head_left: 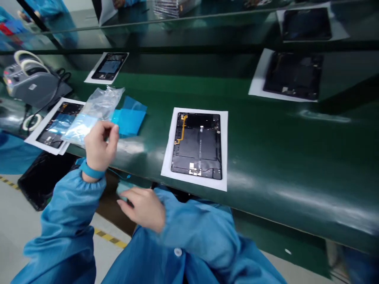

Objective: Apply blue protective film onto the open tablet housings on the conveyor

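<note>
My left hand [100,146] is closed, fingers curled and thumb near the index finger, over the lower edge of a clear plastic bag [102,103]. Whether it grips anything is hidden. Right of it lie blue film sheets [132,120]. A blue wrist strap [91,170] circles my left wrist. My right hand [143,207] is below the bench edge, fingers bent, beside a pale teal piece [122,187] partly hidden behind it; I cannot tell if it is held. An opened tablet housing [192,144] with an orange flex cable lies on white paper [219,184] ahead.
More tablet housings lie on white sheets, at the left [60,122], back left [109,66] and right [293,75]. A grey machine [35,86] stands at the far left, with tape rolls. The green bench [281,157] has a raised ledge behind. Other people's blue sleeves [51,14] show at upper left.
</note>
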Motion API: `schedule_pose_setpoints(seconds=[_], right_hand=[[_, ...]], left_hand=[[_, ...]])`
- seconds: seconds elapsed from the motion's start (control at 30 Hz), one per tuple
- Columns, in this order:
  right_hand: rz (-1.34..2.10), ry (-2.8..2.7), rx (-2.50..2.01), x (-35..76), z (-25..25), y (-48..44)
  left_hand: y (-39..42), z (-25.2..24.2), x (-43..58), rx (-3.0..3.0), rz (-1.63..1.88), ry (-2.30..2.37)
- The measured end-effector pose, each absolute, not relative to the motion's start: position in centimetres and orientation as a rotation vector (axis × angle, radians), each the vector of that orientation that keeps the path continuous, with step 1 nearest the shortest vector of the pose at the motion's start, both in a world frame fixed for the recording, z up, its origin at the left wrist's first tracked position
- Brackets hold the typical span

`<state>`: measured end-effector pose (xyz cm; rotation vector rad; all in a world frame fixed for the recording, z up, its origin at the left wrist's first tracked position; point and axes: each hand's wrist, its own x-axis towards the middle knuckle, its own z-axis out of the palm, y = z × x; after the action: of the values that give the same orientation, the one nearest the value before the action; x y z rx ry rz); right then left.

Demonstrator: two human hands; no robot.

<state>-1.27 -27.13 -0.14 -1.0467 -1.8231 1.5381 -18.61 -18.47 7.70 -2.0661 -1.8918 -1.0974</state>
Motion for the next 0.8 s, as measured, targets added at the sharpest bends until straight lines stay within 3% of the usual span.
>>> schedule_pose_setpoints(seconds=[0.13, 0.3, 0.43, 0.57, 0.67, 0.8], right_hand=[[1.306, -1.33, -1.209, 5.9, 4.8, -23.1], [0.963, -1.409, -1.316, 10.3, 6.0, -19.2], [0.369, -1.692, -1.355, 13.3, 5.5, -18.8], [-0.134, -1.908, -1.28, 17.7, 5.2, -17.4], [-0.122, -1.899, -1.386, 20.2, 5.0, -15.9], [0.429, -1.577, -1.559, 21.7, 3.8, -13.7]], left_hand=[[-20.1, 5.6, -12.6, -2.281, -0.947, -1.208], [-20.0, 4.0, -6.9, -2.458, -0.902, -0.976], [-19.1, 3.5, -6.4, -2.567, -0.779, -1.366], [-18.6, 2.9, -6.4, -2.29, 0.077, -2.088], [-18.3, 2.5, -5.6, -2.341, 0.409, -2.173], [-18.3, 2.3, -4.4, -2.46, 0.435, -2.19]])
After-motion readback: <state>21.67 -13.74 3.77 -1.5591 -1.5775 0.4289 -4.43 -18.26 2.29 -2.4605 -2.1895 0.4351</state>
